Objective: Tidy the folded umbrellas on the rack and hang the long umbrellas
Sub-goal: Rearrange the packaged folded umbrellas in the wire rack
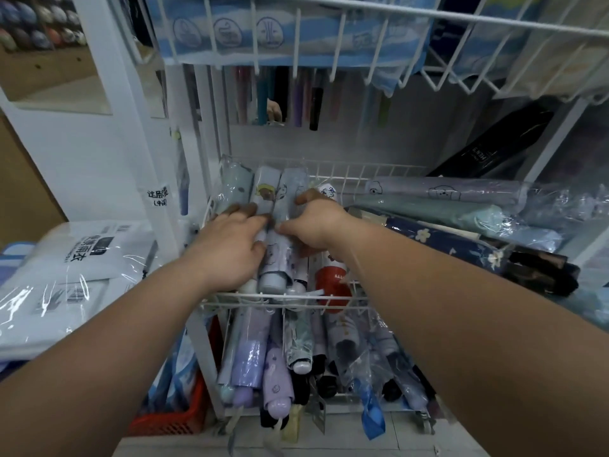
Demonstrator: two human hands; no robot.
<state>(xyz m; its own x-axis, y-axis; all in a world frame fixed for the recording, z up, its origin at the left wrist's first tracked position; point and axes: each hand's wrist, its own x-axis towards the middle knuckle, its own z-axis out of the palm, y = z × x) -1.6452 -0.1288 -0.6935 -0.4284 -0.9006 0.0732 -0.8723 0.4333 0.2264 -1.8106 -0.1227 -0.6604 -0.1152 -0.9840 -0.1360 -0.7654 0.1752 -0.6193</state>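
Note:
Several folded umbrellas in clear plastic sleeves lie side by side in the middle white wire basket (333, 296). My left hand (230, 245) rests on the leftmost ones, fingers stretched over a pale blue umbrella (230, 183). My right hand (316, 222) curls its fingers over a light blue patterned umbrella (290, 189), thumb against its near side. A red-and-white umbrella (329, 278) lies under my right wrist. More folded umbrellas (276, 367) fill the lower basket. Long umbrellas (280, 97) hang blurred behind the top basket.
A pile of folded umbrellas (461, 222) lies crosswise to the right, with a black one (494, 150) leaning behind. Packaged raincoats (75, 265) sit on the left. A red crate (184, 417) stands at floor level. The upper wire basket (362, 14) overhangs.

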